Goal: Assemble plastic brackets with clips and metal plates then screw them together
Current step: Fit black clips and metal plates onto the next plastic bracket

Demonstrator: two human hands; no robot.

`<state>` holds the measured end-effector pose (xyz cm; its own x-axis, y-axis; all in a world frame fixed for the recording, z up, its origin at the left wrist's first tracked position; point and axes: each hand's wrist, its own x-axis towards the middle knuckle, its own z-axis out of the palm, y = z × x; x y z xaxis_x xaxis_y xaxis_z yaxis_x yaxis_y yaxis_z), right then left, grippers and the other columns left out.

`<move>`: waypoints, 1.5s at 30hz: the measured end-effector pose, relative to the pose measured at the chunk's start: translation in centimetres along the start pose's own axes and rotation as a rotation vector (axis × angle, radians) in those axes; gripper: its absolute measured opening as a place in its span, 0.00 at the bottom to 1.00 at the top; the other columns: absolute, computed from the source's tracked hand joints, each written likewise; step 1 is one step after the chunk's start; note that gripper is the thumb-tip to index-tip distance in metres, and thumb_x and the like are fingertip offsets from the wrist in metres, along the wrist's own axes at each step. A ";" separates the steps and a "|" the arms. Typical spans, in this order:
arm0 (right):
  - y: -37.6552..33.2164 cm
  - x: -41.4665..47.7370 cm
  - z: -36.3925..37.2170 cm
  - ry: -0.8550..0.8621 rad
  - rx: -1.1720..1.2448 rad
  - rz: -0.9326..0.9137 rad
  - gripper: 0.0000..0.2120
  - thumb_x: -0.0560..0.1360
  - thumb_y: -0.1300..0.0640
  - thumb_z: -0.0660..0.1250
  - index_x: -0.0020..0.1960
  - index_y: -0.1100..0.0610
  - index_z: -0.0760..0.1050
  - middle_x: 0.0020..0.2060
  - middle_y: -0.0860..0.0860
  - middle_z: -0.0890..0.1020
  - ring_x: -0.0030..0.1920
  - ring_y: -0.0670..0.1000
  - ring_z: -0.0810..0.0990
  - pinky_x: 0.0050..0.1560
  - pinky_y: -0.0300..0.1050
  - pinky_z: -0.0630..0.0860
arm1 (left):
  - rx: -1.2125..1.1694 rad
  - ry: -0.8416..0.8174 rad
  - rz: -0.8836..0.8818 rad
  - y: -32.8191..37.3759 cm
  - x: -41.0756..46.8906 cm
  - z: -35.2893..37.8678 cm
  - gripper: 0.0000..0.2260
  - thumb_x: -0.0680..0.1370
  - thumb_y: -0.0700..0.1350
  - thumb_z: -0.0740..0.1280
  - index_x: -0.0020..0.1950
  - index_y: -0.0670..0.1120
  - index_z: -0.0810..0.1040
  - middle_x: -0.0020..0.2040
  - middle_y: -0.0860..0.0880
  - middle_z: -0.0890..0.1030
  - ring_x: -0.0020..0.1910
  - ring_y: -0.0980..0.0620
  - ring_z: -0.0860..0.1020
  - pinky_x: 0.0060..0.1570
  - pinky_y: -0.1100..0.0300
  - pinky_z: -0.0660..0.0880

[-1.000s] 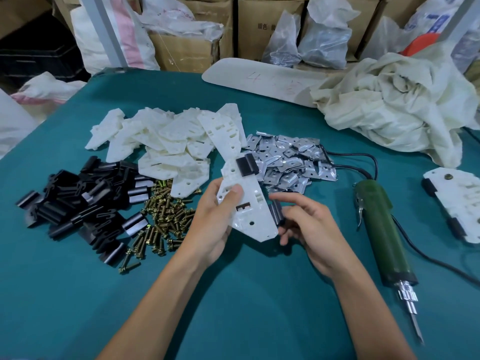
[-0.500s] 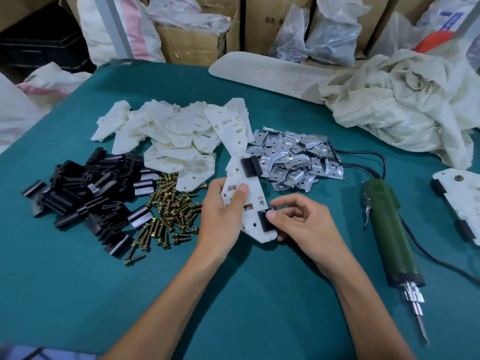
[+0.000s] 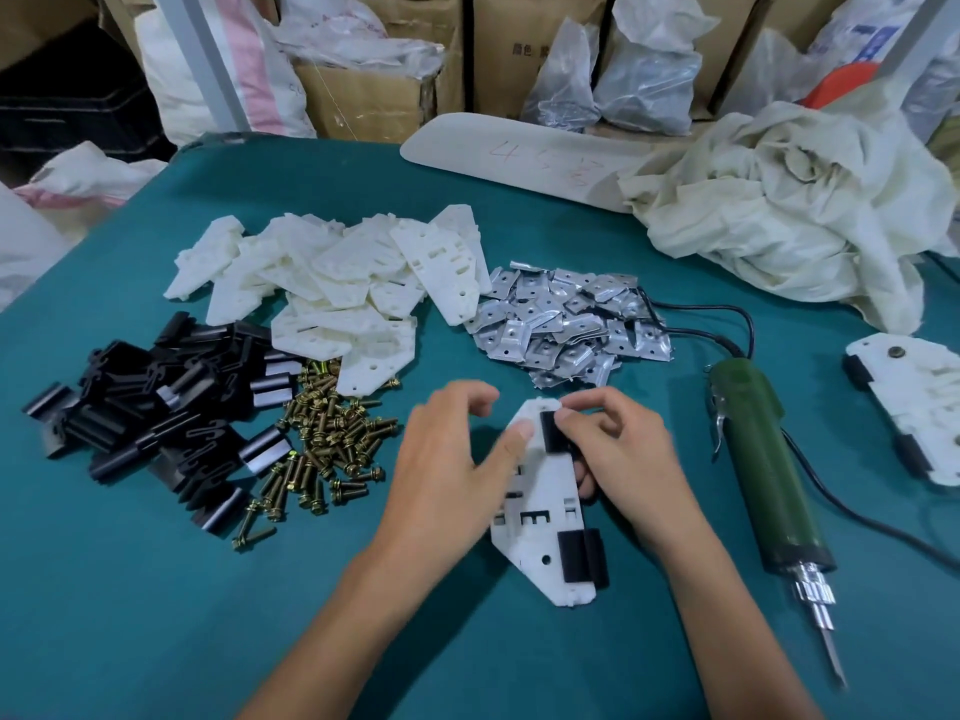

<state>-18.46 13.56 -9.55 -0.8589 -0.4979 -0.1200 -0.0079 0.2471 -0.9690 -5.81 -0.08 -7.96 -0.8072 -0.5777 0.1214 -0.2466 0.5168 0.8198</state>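
Note:
A white plastic bracket (image 3: 540,517) is held over the teal table between both hands. It carries a black clip (image 3: 582,562) at its near end and another black clip (image 3: 551,432) at its far end. My left hand (image 3: 447,470) holds the bracket's left edge with the thumb on top. My right hand (image 3: 621,454) pinches the far clip and the bracket's right edge. Behind lie a pile of white brackets (image 3: 337,283), a heap of metal plates (image 3: 566,319), black clips (image 3: 156,402) and brass screws (image 3: 327,444).
A green electric screwdriver (image 3: 763,470) lies to the right with its cord trailing back. A finished bracket (image 3: 914,402) sits at the right edge. A crumpled cloth (image 3: 789,210) and a long white panel (image 3: 519,158) lie at the back, with boxes and bags behind.
The bracket was turned end for end, so the newly fitted clip is at the near end. My right hand moved from that clip to the clip at the far end.

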 end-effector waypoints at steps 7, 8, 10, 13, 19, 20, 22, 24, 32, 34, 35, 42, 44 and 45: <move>0.2 0.2 -0.5 0.168 -0.259 -0.126 0.05 0.78 0.43 0.69 0.46 0.42 0.79 0.43 0.36 0.83 0.43 0.39 0.79 0.38 0.27 0.71 | 0.083 0.060 0.054 -0.3 6.2 -0.3 0.14 0.83 0.41 0.61 0.67 0.52 0.70 0.47 0.57 0.82 0.42 0.60 0.78 0.42 0.62 0.73; 0.3 0.2 -0.5 0.173 -0.244 -0.126 0.04 0.78 0.44 0.69 0.46 0.43 0.79 0.42 0.36 0.83 0.42 0.40 0.79 0.38 0.27 0.71 | 0.144 0.039 0.062 -0.2 7.2 0.1 0.15 0.83 0.43 0.62 0.69 0.49 0.69 0.48 0.54 0.82 0.47 0.54 0.79 0.46 0.55 0.76; 0.4 0.3 -0.4 0.177 -0.219 -0.133 0.03 0.78 0.46 0.70 0.46 0.44 0.80 0.42 0.37 0.82 0.40 0.41 0.79 0.38 0.28 0.72 | 0.248 0.018 0.069 0.2 8.9 1.1 0.21 0.81 0.50 0.66 0.72 0.47 0.68 0.52 0.50 0.81 0.56 0.45 0.75 0.53 0.47 0.75; 0.4 0.3 -0.5 0.172 -0.207 -0.127 0.03 0.79 0.47 0.69 0.46 0.43 0.79 0.42 0.36 0.82 0.40 0.40 0.79 0.39 0.28 0.72 | 0.385 0.012 0.095 0.4 10.5 2.5 0.27 0.77 0.56 0.71 0.71 0.47 0.68 0.53 0.48 0.82 0.60 0.43 0.72 0.57 0.47 0.73; 0.5 0.5 -0.6 0.174 -0.206 -0.115 0.04 0.79 0.46 0.68 0.45 0.41 0.78 0.42 0.35 0.82 0.41 0.39 0.79 0.43 0.40 0.74 | 0.584 0.159 0.257 -0.4 10.4 2.1 0.20 0.77 0.49 0.66 0.68 0.44 0.71 0.36 0.49 0.82 0.41 0.45 0.73 0.47 0.51 0.69; 0.5 0.5 -0.6 0.171 -0.212 -0.115 0.04 0.79 0.46 0.68 0.45 0.41 0.78 0.42 0.34 0.82 0.41 0.39 0.79 0.43 0.41 0.74 | 0.587 0.178 0.276 -0.4 10.2 1.6 0.20 0.77 0.48 0.66 0.68 0.44 0.72 0.36 0.49 0.82 0.40 0.45 0.72 0.47 0.51 0.70; 0.5 0.5 -0.6 0.172 -0.213 -0.111 0.04 0.79 0.46 0.68 0.46 0.42 0.78 0.42 0.33 0.81 0.41 0.39 0.79 0.43 0.42 0.73 | 0.567 0.191 0.244 -0.3 9.7 0.4 0.20 0.77 0.46 0.65 0.69 0.45 0.71 0.36 0.48 0.82 0.40 0.45 0.75 0.44 0.52 0.71; 0.6 0.6 -0.7 0.174 -0.211 -0.105 0.03 0.79 0.45 0.67 0.47 0.42 0.78 0.42 0.33 0.81 0.40 0.38 0.78 0.42 0.42 0.73 | 0.487 0.172 0.132 -0.2 9.0 -1.2 0.21 0.79 0.46 0.64 0.71 0.47 0.69 0.35 0.48 0.81 0.37 0.46 0.77 0.38 0.53 0.72; 0.2 0.5 -0.7 0.184 -0.230 -0.111 0.03 0.79 0.47 0.68 0.47 0.43 0.79 0.42 0.34 0.82 0.41 0.41 0.79 0.48 0.44 0.76 | 0.511 -0.436 -0.041 -0.2 6.5 -6.3 0.09 0.78 0.46 0.65 0.55 0.59 0.77 0.41 0.59 0.85 0.44 0.61 0.80 0.46 0.58 0.75; 0.2 0.4 -0.6 0.176 -0.242 -0.113 0.03 0.80 0.47 0.68 0.47 0.43 0.79 0.42 0.35 0.82 0.42 0.41 0.79 0.47 0.44 0.76 | 0.557 -0.472 0.099 -0.4 7.3 -6.0 0.24 0.76 0.37 0.65 0.67 0.59 0.71 0.60 0.57 0.78 0.62 0.54 0.72 0.59 0.56 0.70; 0.1 0.3 -0.6 0.173 -0.243 -0.114 0.03 0.79 0.47 0.67 0.47 0.43 0.79 0.42 0.36 0.82 0.41 0.42 0.79 0.47 0.44 0.76 | 0.625 -0.497 0.153 -0.4 7.7 -5.6 0.30 0.75 0.34 0.64 0.72 0.59 0.67 0.66 0.55 0.73 0.66 0.52 0.67 0.64 0.55 0.66; 0.1 0.2 -0.8 0.187 -0.230 -0.089 0.03 0.79 0.46 0.67 0.48 0.43 0.79 0.43 0.35 0.81 0.40 0.42 0.79 0.41 0.39 0.74 | 0.825 -0.464 0.223 -2.0 7.9 -5.0 0.33 0.76 0.45 0.66 0.79 0.58 0.57 0.55 0.54 0.76 0.58 0.49 0.67 0.57 0.54 0.62; 0.1 0.3 -0.7 0.178 -0.235 -0.091 0.03 0.79 0.47 0.67 0.48 0.43 0.79 0.42 0.35 0.81 0.40 0.42 0.79 0.42 0.40 0.74 | 0.805 -0.456 0.217 -2.2 7.8 -5.4 0.34 0.76 0.50 0.68 0.79 0.58 0.57 0.56 0.54 0.79 0.56 0.50 0.67 0.53 0.55 0.62; 0.0 0.3 -0.7 0.172 -0.239 -0.091 0.03 0.80 0.47 0.67 0.48 0.43 0.79 0.42 0.35 0.81 0.40 0.42 0.79 0.43 0.42 0.75 | 0.775 -0.453 0.216 -2.2 7.8 -5.6 0.35 0.76 0.52 0.70 0.79 0.59 0.57 0.59 0.54 0.78 0.59 0.50 0.68 0.53 0.55 0.63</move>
<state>-19.07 13.98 -9.44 -0.9230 -0.3841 0.0233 -0.1918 0.4069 -0.8931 -8.56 -9.24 -5.75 -0.9700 -0.2015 -0.1362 -0.2243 0.9575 0.1811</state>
